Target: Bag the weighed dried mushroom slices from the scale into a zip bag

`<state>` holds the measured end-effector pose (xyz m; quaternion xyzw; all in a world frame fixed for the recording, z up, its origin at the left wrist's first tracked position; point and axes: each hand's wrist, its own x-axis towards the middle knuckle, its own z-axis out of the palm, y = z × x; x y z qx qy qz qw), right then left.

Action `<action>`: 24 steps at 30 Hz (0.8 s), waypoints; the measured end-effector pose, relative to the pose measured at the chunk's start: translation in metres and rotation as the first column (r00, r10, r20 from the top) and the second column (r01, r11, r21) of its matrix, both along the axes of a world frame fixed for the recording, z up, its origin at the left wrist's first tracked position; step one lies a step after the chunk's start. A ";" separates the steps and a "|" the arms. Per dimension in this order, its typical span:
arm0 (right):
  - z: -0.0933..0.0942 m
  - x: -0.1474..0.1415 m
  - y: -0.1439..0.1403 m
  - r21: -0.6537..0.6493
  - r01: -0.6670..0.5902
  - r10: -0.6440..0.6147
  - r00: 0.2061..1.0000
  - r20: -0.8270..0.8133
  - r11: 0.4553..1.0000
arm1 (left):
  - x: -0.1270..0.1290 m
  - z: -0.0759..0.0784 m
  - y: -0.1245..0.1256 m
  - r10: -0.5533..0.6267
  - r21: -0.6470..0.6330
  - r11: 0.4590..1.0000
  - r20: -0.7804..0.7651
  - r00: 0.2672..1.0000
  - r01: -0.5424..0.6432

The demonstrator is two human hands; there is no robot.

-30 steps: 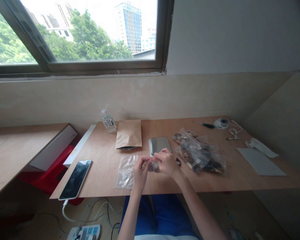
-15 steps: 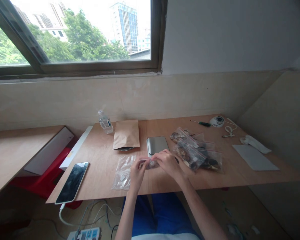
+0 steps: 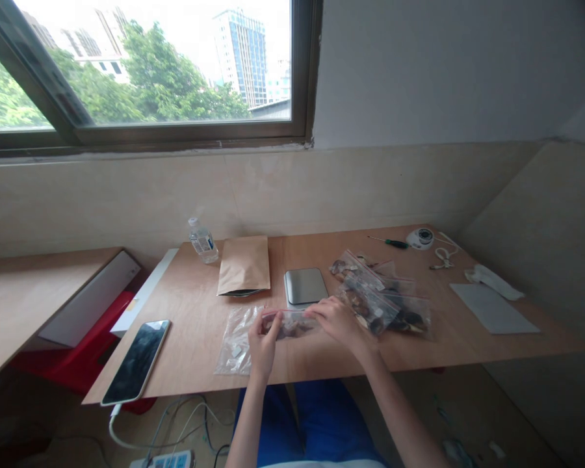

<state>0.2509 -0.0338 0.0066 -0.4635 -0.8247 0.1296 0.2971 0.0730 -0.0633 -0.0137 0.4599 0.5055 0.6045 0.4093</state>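
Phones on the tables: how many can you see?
1. The phone lies screen up near the left front corner of the table, left of the empty clear bag and the left hand. Another could be hidden under the brown pouch.

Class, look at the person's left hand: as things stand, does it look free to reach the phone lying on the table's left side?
Probably not at once: the left hand and right hand both grip a small clear bag. The way to the phone looks open, apart from an empty bag lying flat.
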 end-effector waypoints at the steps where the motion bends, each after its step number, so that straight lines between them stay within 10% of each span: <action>1: -0.002 0.003 0.001 -0.008 0.005 -0.006 1.000 -0.019 1.000 | 0.000 0.000 0.000 -0.002 -0.013 1.000 0.013 1.000 0.002; 19: -0.001 0.037 -0.013 -0.370 -0.027 -0.116 0.926 -0.358 0.929 | 0.021 -0.005 0.007 -0.037 -0.086 0.995 0.207 0.978 0.055; 24: -0.012 0.084 -0.010 -0.356 0.224 -0.362 0.848 -0.388 0.907 | 0.011 -0.010 0.012 0.050 -0.060 0.997 0.160 0.986 -0.041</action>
